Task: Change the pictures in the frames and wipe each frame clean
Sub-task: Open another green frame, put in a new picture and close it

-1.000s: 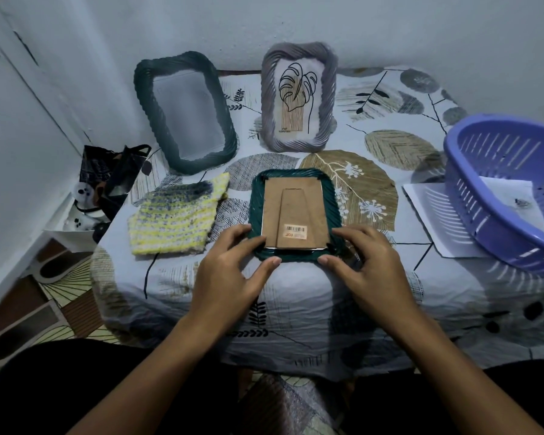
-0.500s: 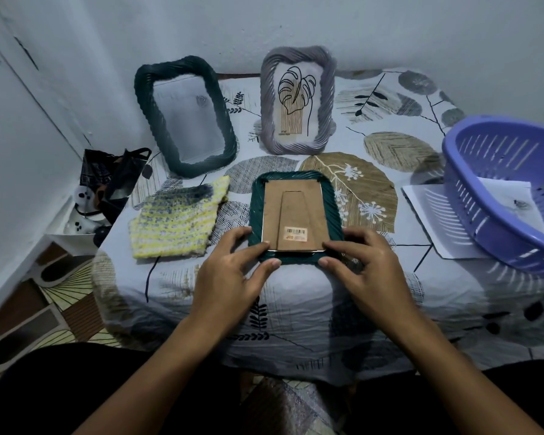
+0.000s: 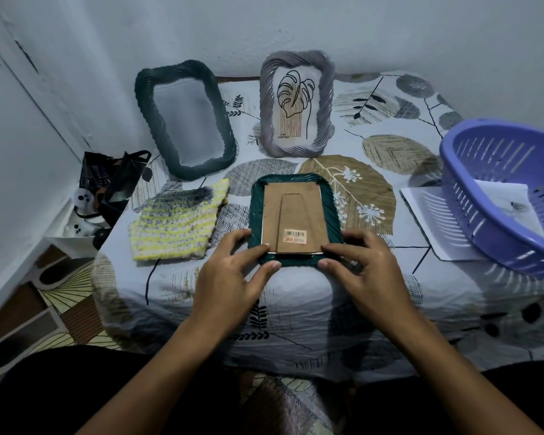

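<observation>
A green woven frame (image 3: 329,205) lies face down near the table's front edge, its brown cardboard back (image 3: 292,218) up. My left hand (image 3: 233,277) grips its lower left corner, thumb on the rim and a finger on the cardboard. My right hand (image 3: 361,274) grips the lower right corner the same way. A dark green frame (image 3: 145,98) with no visible picture leans against the wall at the back left. A grey frame (image 3: 325,120) with a leaf drawing leans beside it. A yellow and grey knitted cloth (image 3: 176,227) lies left of the face-down frame.
A purple plastic basket (image 3: 471,221) holding paper sheets stands tilted at the right, over a white sheet (image 3: 427,221). The table wears a leaf-print cloth (image 3: 296,302). A black bag (image 3: 113,183) and shoes (image 3: 57,271) sit on the floor to the left.
My fingers have shifted slightly along the frame's lower edge. The frame stays flat in the same place.
</observation>
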Tool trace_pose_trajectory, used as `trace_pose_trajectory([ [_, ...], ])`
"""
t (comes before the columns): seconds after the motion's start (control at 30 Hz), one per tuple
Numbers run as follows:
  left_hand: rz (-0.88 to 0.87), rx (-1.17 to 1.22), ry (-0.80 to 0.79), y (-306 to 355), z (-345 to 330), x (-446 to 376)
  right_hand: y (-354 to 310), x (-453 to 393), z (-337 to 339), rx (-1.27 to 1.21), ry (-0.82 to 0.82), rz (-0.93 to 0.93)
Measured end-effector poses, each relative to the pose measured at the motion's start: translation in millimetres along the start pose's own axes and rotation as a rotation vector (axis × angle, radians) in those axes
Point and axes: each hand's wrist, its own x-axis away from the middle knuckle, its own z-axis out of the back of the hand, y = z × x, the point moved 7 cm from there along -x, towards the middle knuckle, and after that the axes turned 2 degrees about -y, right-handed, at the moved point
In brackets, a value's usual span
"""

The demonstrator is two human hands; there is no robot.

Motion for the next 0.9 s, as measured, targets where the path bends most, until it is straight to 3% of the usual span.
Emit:
trace_pose_trajectory([
  [0.6,-0.017,-0.017,0.004,1.6,2.4,-4.5,-5.6,1.4,0.6,0.074,-0.017,0.057],
  [0.73,-0.036,-0.030,0.004,5.3,7.3,-13.1,-6.9,-9.1,9.2,-0.025,-0.055,0.008],
  [0.9,0.059,0.104,-0.019,10.6,7.3,-29.3,-6.8,-28.9,18.7,-0.171,-0.047,-0.136],
])
